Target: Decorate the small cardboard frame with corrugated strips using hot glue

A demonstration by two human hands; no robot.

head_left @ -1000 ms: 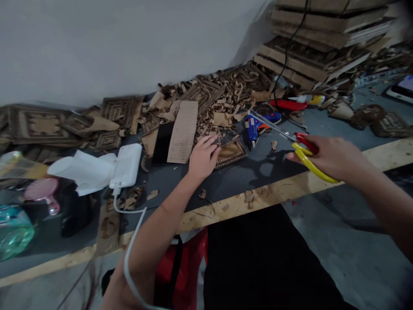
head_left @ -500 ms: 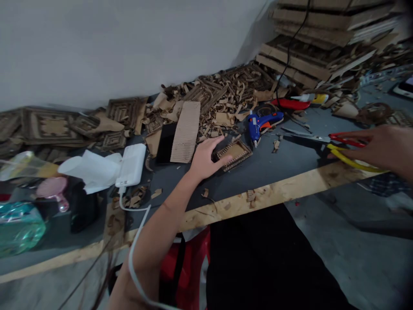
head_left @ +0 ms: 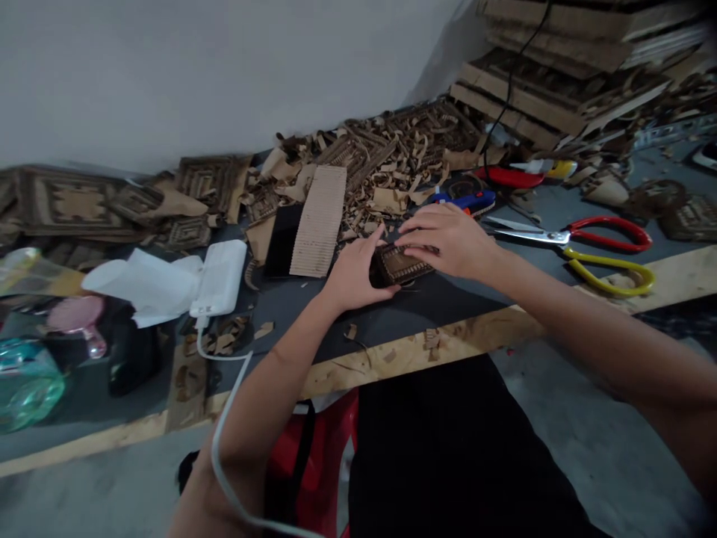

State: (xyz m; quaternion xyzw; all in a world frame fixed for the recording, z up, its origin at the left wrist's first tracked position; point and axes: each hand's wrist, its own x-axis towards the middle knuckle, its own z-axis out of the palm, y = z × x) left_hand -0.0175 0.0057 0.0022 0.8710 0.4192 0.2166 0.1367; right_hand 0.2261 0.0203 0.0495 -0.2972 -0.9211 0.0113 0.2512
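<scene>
A small rectangular cardboard tray with ridged, corrugated edging lies on the dark tabletop in front of me. At its left end is my left hand, open, with thumb and forefinger spread to either side of it. My right hand reaches in from the right, its bent fingers closed on the tray's far right rim and partly covering it. Right of that hand, scissors with one red and one yellow handle lie with handles apart. A blue glue gun is partly hidden behind my right hand.
Cardboard scraps heap along the wall. A corrugated strip rests on a black flat object. A white power bank trails a cable across my left forearm. Cardboard stacks rise at back right. The table's wooden edge runs in front.
My right hand has put down the scissors on the right side and moved left to the cardboard tray. My left hand has stayed beside the tray.
</scene>
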